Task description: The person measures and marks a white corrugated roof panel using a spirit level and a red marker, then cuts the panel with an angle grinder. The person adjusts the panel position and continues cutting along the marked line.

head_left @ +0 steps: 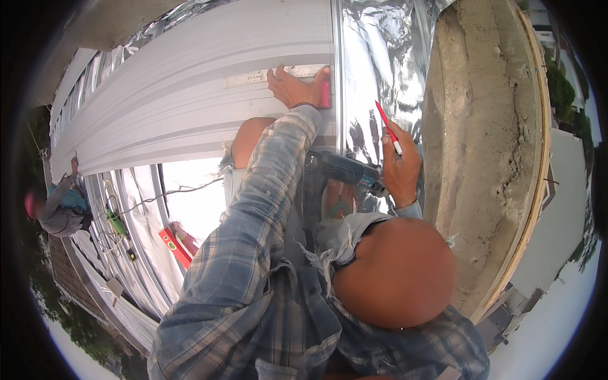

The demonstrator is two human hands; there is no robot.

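- Far left: another person (60, 206) crouches at the roof edge; red level (175, 247) lies on the foil.
- Left hand (292, 85) presses flat, fingers spread, on a metal ruler (266, 76) across the white ribbed roof sheet (177, 95).
- Blue drill (345, 171) rests by the knee, unused.
- Right hand (400, 168) clamps a red pencil (388, 126) over foil insulation (373, 57).
- Sheet laid; right-hand strip uncovered.

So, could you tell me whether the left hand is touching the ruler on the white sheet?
Touching. The head view shows the left hand pressed flat on the ruler lying across the white metal sheet.
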